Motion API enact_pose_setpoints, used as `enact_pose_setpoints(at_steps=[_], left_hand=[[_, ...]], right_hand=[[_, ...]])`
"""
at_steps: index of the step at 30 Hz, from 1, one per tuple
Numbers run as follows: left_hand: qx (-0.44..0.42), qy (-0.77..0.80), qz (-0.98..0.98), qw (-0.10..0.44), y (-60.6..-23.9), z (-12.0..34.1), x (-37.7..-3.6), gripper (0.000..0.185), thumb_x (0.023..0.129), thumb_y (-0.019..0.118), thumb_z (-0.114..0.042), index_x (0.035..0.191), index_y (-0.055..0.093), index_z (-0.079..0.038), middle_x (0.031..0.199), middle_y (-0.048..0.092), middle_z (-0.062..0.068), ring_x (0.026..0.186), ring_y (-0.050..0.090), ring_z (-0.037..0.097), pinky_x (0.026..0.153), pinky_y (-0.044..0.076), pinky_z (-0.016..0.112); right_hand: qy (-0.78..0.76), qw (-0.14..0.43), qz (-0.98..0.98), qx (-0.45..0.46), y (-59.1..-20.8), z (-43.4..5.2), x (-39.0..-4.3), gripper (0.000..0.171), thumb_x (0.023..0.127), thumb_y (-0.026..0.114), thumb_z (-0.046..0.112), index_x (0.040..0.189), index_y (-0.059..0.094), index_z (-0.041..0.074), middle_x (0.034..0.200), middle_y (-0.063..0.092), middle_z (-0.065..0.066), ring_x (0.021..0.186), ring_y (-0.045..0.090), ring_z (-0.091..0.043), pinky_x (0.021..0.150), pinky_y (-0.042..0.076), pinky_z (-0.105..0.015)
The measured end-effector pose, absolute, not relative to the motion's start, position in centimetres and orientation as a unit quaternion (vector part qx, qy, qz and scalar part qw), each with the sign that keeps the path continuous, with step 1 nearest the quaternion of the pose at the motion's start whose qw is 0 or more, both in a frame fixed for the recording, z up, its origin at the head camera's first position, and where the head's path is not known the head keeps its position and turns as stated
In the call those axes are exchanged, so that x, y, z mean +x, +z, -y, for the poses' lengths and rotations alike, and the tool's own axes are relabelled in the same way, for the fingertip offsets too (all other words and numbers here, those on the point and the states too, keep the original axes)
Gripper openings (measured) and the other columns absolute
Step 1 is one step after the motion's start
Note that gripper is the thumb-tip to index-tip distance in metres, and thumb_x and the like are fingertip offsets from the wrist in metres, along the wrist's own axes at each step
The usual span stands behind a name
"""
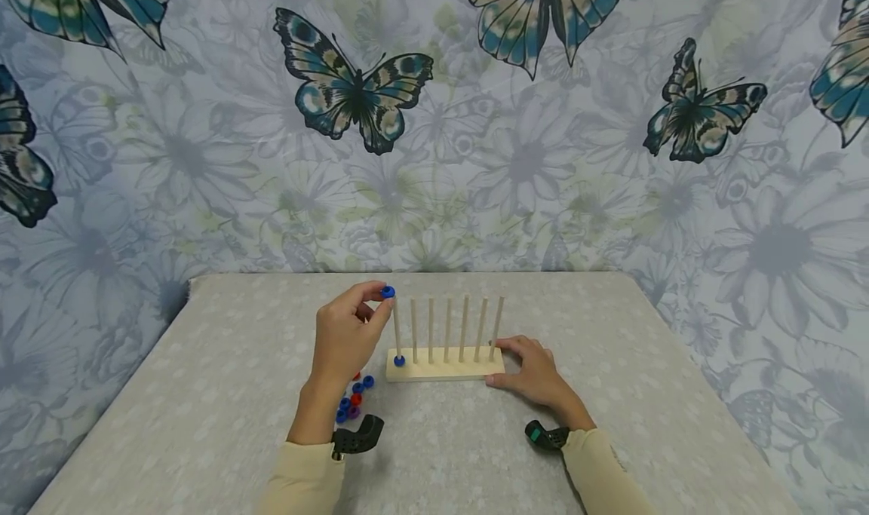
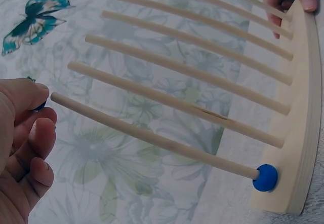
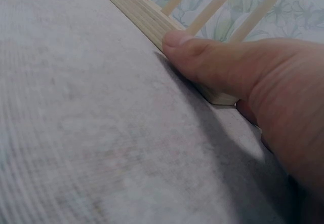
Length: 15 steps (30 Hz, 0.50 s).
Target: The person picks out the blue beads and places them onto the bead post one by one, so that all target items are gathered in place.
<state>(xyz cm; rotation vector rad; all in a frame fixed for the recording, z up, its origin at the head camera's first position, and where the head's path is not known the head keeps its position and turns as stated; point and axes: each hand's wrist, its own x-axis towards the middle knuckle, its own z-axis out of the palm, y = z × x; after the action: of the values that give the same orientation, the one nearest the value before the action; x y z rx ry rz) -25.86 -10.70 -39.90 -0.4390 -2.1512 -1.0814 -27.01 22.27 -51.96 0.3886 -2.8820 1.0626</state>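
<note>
A pale wooden base (image 1: 444, 372) carries a row of several upright thin pegs (image 2: 152, 138). My left hand (image 1: 345, 338) pinches a blue bead (image 1: 388, 292) between thumb and fingertips, close to the top of the leftmost peg. In the left wrist view a small gap separates that bead, mostly covered by the fingers, from the peg's tip. Another blue bead (image 2: 265, 177) sits at the bottom of the same peg. At the base's right end my right hand (image 1: 532, 372) grips the wood, thumb (image 3: 202, 57) along the front edge and fingers behind it, partly hidden.
Loose blue beads (image 1: 369, 381), red beads (image 1: 356, 400) and a purple bead (image 1: 353, 412) lie left of the base, some partly behind the left wrist. A light patterned cloth covers the table (image 1: 224, 364). Behind it stands a wall (image 1: 434, 198) with butterfly and flower prints.
</note>
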Motion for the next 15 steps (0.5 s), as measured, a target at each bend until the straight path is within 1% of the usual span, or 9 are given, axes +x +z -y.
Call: enact_pose_setpoints(at_steps=[9, 15], left_hand=[[-0.176, -0.42, 0.823, 0.339, -40.3, 10.47, -26.08, 0.021, 0.09, 0.076, -0.019, 0.11, 0.074, -0.013, 0.091, 0.076, -0.001, 0.054, 0.053, 0.003, 0.047, 0.042, 0.019], [-0.179, -0.418, 0.824, 0.338, -40.33, 10.26, -26.08, 0.02, 0.09, 0.076, -0.017, 0.11, 0.074, -0.011, 0.091, 0.076, 0.0, 0.054, 0.054, 0.003, 0.048, 0.044, 0.021]], right_hand=[[0.34, 0.022, 0.932, 0.123, -52.06, -22.12, -27.15, 0.074, 0.073, 0.084, 0.055, 0.136, 0.061, 0.023, 0.131, 0.062, 0.0, 0.126, 0.05, -0.027, 0.098, 0.032, -0.048], [0.337, 0.025, 0.933, 0.124, -52.26, -22.2, -27.27, 0.075, 0.073, 0.084, 0.056, 0.136, 0.061, 0.024, 0.132, 0.062, 0.0, 0.126, 0.05, -0.027, 0.099, 0.031, -0.048]])
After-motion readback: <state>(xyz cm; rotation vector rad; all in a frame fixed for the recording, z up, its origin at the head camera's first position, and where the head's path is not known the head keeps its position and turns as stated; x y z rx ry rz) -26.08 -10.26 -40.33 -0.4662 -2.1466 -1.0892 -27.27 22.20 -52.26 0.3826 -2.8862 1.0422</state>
